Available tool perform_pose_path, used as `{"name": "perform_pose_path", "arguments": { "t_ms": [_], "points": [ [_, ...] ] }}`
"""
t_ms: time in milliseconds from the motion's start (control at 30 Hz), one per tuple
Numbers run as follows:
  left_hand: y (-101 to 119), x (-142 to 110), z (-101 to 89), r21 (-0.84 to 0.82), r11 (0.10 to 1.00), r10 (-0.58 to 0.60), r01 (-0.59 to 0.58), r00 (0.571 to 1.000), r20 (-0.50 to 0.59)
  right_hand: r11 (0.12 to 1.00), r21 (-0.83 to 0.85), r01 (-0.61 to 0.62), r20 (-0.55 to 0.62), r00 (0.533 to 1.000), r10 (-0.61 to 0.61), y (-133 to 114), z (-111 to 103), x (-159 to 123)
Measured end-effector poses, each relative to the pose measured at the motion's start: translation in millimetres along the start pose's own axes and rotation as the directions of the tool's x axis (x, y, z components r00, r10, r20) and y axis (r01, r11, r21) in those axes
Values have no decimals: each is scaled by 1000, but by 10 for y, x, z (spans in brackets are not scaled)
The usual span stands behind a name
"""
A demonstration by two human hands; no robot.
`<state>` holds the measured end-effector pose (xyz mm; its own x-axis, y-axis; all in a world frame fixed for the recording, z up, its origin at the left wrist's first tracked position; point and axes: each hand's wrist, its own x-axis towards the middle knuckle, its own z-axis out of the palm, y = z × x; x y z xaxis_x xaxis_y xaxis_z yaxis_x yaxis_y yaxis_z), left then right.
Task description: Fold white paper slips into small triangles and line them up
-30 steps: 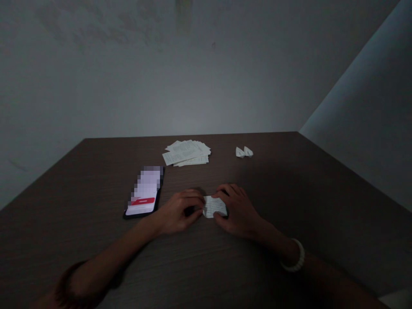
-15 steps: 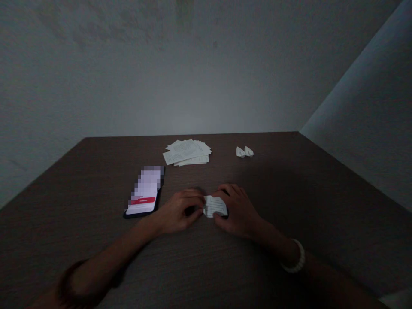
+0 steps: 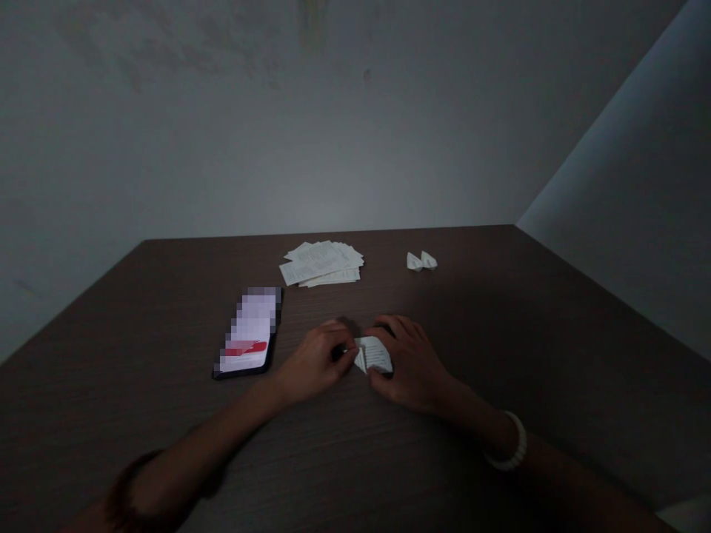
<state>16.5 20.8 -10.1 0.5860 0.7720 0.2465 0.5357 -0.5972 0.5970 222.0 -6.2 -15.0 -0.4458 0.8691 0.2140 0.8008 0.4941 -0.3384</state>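
Observation:
A small piece of printed paper [image 3: 378,354] lies on the dark wooden table [image 3: 311,459] between my two hands. My left hand [image 3: 321,359] pinches the paper's left edge between thumb and fingertips, and a corner there is folded over in a small triangle. From the other side my right hand [image 3: 412,364] holds the paper against the table, thumb on its near edge and fingers on its far edge. Part of the paper's right side is hidden under that hand.
A phone [image 3: 248,333] with a lit, partly blurred screen lies to the left of my hands. Behind it is a loose pile of printed paper slips [image 3: 325,260]. Two small folded paper pieces [image 3: 421,261] stand at the back right, before the wall [image 3: 333,148].
My left fingers have closed into a pinch and lifted the paper's left edge, turning a corner over to the right. My right hand has stayed nearly still.

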Motion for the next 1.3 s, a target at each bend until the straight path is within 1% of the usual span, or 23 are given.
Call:
{"name": "perform_pose_path", "arguments": {
  "t_ms": [167,433,633,767,1033,1300],
  "points": [
    [2,24,84,22,999,-23,24,998,-53,1000,5,4,-4,1000,-4,17,15,-4],
    [-11,21,163,22,999,-25,27,996,-88,1000,1,-7,4,1000,7,8,9,-1],
    [16,31,172,10,998,-63,65,991,-115,1000,14,-3,2,1000,3,-1,-10,-7],
    [34,38,162,-3,997,-81,81,991,-111,1000,20,5,-6,1000,-5,13,0,-11],
    [-9,15,177,2,999,-52,52,993,-107,999,32,20,26,999,-21,42,-11,-19],
    [-39,-11,186,26,1000,1,2,996,-91,999,14,41,22,999,-41,63,2,-30]
  ]
}}
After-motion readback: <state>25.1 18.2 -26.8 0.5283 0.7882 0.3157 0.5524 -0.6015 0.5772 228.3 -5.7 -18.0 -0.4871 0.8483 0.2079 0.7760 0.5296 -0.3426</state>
